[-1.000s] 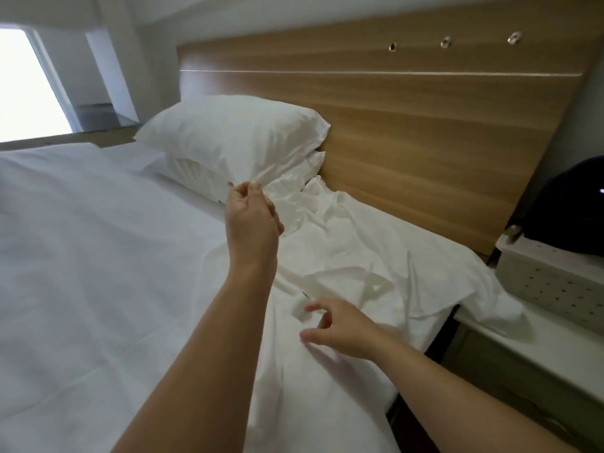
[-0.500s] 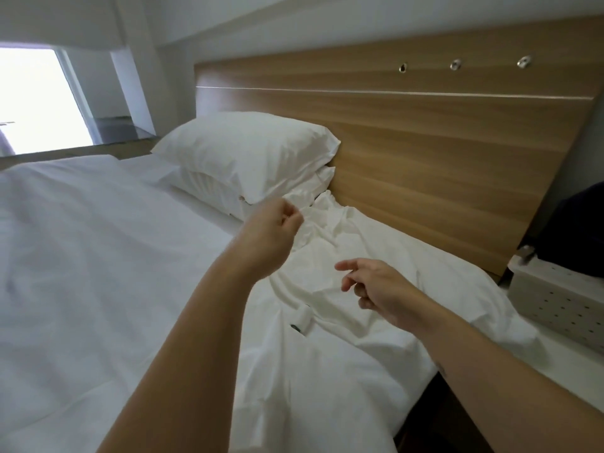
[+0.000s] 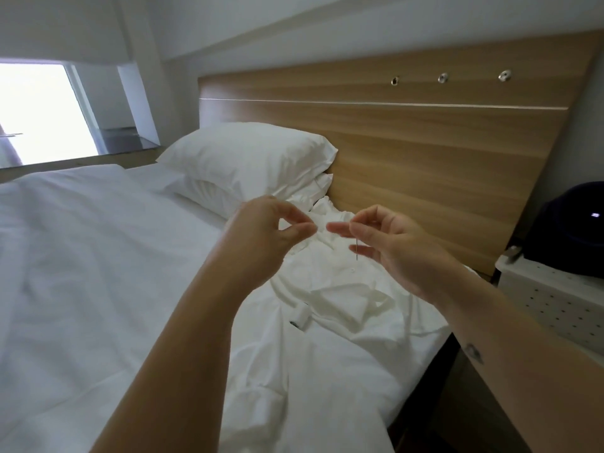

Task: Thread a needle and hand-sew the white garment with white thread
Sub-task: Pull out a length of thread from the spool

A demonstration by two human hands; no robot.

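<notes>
The white garment (image 3: 340,289) lies crumpled on the bed near the headboard, with a button showing on it. A small white thread spool (image 3: 302,317) rests on the garment's left side. My right hand (image 3: 398,246) is raised above the garment and pinches a thin needle (image 3: 357,251), which hangs point down. My left hand (image 3: 268,233) is level with it a little to the left, thumb and forefinger pinched together. The thread between them is too fine to make out. The two hands' fingertips are a few centimetres apart.
Two white pillows (image 3: 248,158) are stacked against the wooden headboard (image 3: 425,142). A white duvet (image 3: 98,273) covers the bed to the left. On the right stand a white perforated box (image 3: 555,299) and a dark rounded object (image 3: 568,230). A bright window (image 3: 36,109) is at far left.
Both hands rose and came together in front of me. My right hand left the garment and now holds the needle; my left hand moved toward it. The view tilted up.
</notes>
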